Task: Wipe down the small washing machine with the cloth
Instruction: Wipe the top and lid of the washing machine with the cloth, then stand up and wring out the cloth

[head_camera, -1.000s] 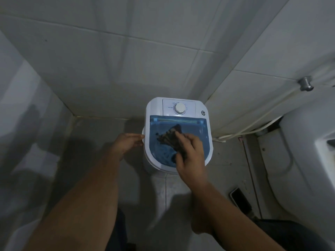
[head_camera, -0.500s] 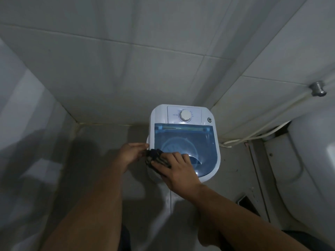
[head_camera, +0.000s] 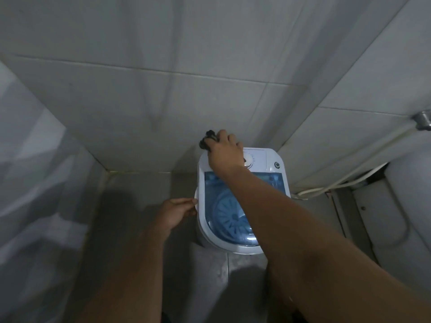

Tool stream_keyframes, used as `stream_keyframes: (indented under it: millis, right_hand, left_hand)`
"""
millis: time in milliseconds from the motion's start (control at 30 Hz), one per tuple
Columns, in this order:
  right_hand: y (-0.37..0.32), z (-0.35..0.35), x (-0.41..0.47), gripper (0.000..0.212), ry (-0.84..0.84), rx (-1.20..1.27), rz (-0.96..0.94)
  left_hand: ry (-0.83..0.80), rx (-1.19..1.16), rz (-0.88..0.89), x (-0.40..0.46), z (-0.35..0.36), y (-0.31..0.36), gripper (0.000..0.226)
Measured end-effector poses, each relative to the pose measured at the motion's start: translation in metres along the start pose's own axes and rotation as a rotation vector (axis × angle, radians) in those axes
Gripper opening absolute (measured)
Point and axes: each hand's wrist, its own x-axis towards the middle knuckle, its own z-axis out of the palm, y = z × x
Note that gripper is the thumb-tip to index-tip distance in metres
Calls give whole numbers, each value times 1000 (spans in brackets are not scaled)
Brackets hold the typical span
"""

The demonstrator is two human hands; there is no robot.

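Note:
The small white washing machine [head_camera: 275,159] with a see-through blue lid [head_camera: 224,210] stands on the floor in the corner of a tiled room. My right hand [head_camera: 225,152] reaches over the lid to the machine's back left corner and grips a dark cloth [head_camera: 207,139], which bunches out past my fingers against the rear edge. It partly covers the white control dial [head_camera: 249,160]. My left hand [head_camera: 177,212] holds the machine's left side at its small side handle, fingers curled on the rim.
Tiled walls close in behind and to the left. A white hose [head_camera: 345,180] runs along the right wall to a metal fitting [head_camera: 422,118]. A large white fixture [head_camera: 408,206] stands at the right. Grey floor tiles [head_camera: 140,187] lie left of the machine.
My right hand has carried the cloth from the lid's front left edge up to the back left corner by the dial. My left hand stays on the machine's left side.

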Motion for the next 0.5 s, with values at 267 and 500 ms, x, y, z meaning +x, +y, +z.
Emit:
stream_keyframes:
  millis: [267,500]
  right_hand:
    - [-25,15,-52,49,5,-105,-266]
    - [-43,5,-122,37,-174,-80,-275]
  left_hand:
    - [-10,-89,-32,3,1,3,9]
    - [8,-160,-87,-42,-6,16,13]
